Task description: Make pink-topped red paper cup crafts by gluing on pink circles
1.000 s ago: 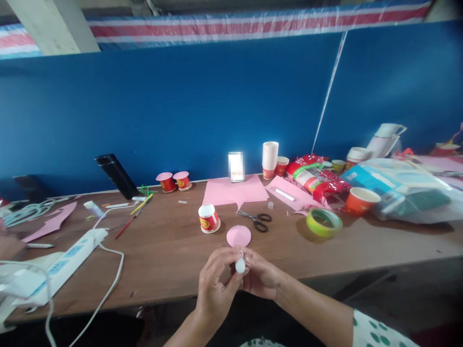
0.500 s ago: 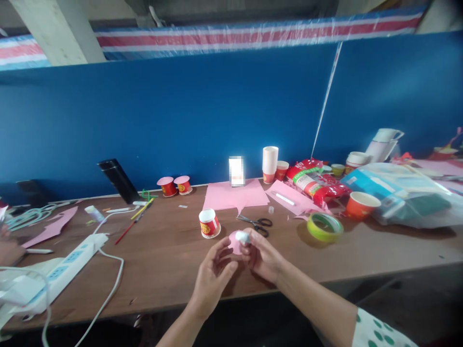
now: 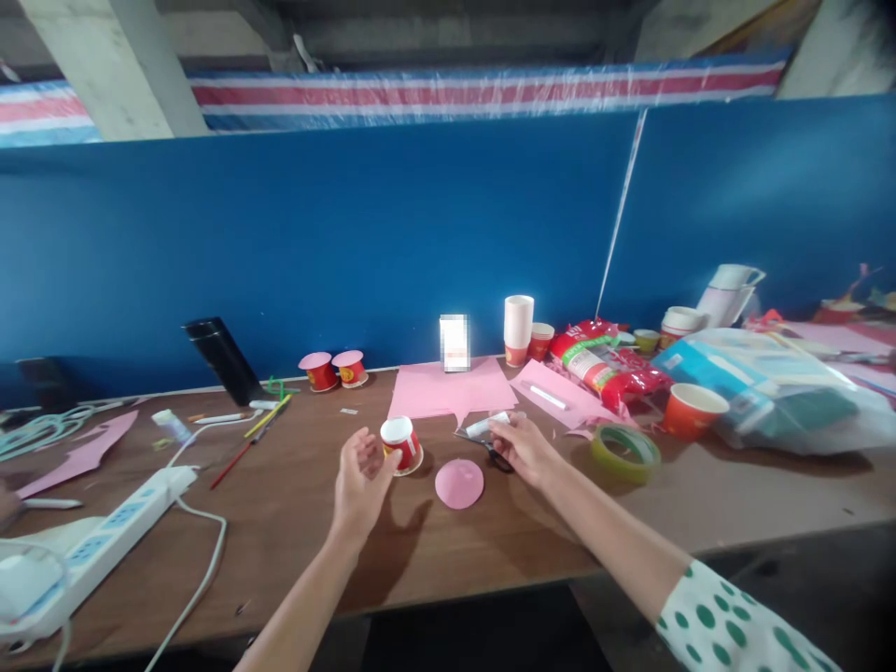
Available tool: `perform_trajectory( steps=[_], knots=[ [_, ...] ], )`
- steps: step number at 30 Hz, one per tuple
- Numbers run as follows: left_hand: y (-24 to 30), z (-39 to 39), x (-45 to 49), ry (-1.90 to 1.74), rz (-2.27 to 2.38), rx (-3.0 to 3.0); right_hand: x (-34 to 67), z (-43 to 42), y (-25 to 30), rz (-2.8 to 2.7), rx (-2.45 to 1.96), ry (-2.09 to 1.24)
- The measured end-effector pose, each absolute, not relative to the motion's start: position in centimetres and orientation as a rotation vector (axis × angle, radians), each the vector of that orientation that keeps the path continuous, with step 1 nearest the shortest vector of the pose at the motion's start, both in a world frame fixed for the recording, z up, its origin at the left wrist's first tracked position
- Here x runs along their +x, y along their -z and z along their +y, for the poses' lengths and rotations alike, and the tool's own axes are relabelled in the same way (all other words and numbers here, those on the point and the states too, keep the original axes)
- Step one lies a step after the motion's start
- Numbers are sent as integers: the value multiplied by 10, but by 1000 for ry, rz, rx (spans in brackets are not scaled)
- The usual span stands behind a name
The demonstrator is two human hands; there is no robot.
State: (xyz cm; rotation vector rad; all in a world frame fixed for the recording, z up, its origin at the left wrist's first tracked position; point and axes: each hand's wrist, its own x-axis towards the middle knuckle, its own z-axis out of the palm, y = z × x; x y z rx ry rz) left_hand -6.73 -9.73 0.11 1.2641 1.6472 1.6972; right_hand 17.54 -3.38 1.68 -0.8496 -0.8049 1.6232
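Note:
My left hand is open beside a short red and white paper cup. Its thumb overlaps the cup's lower edge; I cannot tell if it touches. The cup sits on a pale round base. My right hand is closed round a white glue stick, held above the scissors, which are partly covered. Between my hands a pink paper disc lies flat on the table.
Pink paper sheets lie behind, under a bright blurred upright object. Two pink-topped red cups stand back left. Green tape, an orange cup and a plastic bag are right. A power strip lies left.
The pink disc has left my hands and now lies on the table. My left hand has moved left to the cup, and my right hand has moved right and away with the glue stick.

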Motion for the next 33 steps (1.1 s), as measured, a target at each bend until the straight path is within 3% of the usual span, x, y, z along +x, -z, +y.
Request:
perform_trajectory(
  steps=[10, 33],
  knots=[
    [20, -59, -62, -1500, 1734, 1341, 136, -12, -12, -788, -866, -1592],
    [24, -62, -31, -1525, 1688, 1677, 126, -38, -6, -1104, -735, -1288]
  ],
)
